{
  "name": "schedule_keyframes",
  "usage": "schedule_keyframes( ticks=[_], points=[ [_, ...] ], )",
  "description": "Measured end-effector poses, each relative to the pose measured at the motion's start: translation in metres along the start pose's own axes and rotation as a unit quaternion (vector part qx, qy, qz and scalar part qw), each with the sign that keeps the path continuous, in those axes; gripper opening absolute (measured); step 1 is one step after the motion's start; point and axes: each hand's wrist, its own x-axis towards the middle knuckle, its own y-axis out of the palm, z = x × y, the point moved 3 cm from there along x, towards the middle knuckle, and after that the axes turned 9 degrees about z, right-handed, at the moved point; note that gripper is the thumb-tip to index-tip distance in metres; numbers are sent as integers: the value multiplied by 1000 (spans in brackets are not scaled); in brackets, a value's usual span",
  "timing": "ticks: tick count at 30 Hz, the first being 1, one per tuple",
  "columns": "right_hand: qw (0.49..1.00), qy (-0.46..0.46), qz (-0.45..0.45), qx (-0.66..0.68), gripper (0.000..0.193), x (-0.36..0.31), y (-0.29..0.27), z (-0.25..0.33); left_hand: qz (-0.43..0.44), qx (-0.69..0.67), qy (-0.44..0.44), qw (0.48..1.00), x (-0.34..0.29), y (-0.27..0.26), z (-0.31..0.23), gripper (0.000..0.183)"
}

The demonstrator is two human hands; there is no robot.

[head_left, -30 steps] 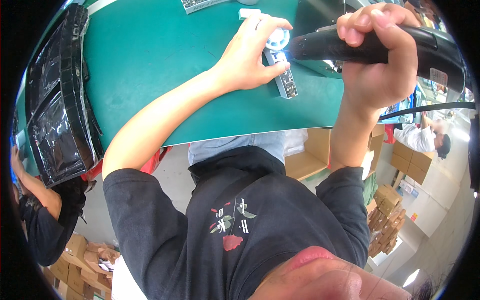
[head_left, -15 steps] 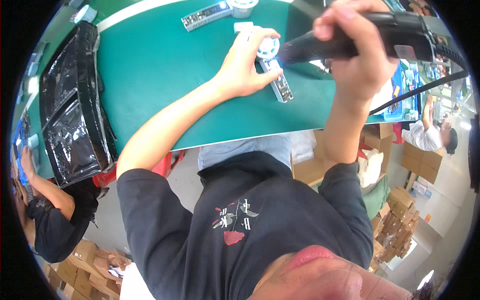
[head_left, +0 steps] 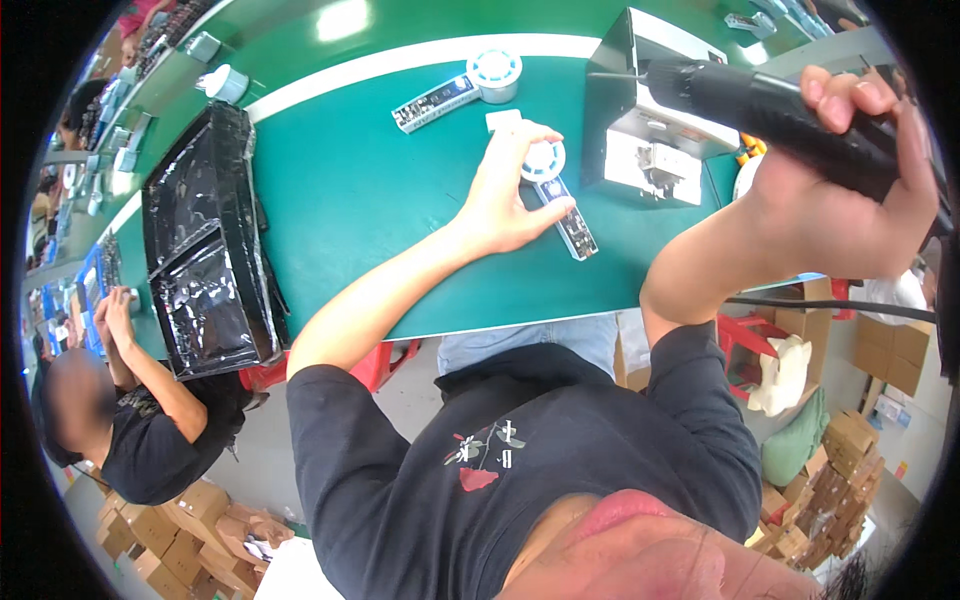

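Observation:
My left hand (head_left: 500,200) is closed on a small device (head_left: 575,228), a round white head joined to a narrow strip with a circuit board in it. Fingers wrap the head and the thumb presses the strip on the table. Up at the right, my right hand (head_left: 850,200) grips a black electric screwdriver (head_left: 745,97), its thin bit pointing left. The bit appears in front of a black-and-white box (head_left: 612,110) with a metal mechanism; whether they touch I cannot tell. A second such device (head_left: 440,103) lies beyond my left hand, near a small white block (head_left: 502,120).
A black plastic-lined tray (head_left: 205,240) stands at the table's left. The screwdriver's cable (head_left: 830,304) runs off to the right. A co-worker (head_left: 150,430) sits at the left. Red stools and cardboard boxes (head_left: 200,500) stand on the floor. More parts lie along the far green bench (head_left: 420,20).
My right hand has lifted the screwdriver off the held device and swung it right, its bit now by the box. The left hand stays on the device. The whole view has shifted.

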Motion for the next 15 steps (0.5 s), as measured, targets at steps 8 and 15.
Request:
schedule_keyframes(
  ticks=[8, 15],
  points=[
    [1000, -14, 9, 4, 25, -2, -11, -20, -19, 18, 55, 998, -7, 1, -4, 88],
    [1000, -19, -2, 9, 23, 2, -25, -26, -32, 37, 113, 992, -5, 1, -8, 90]
  ],
)
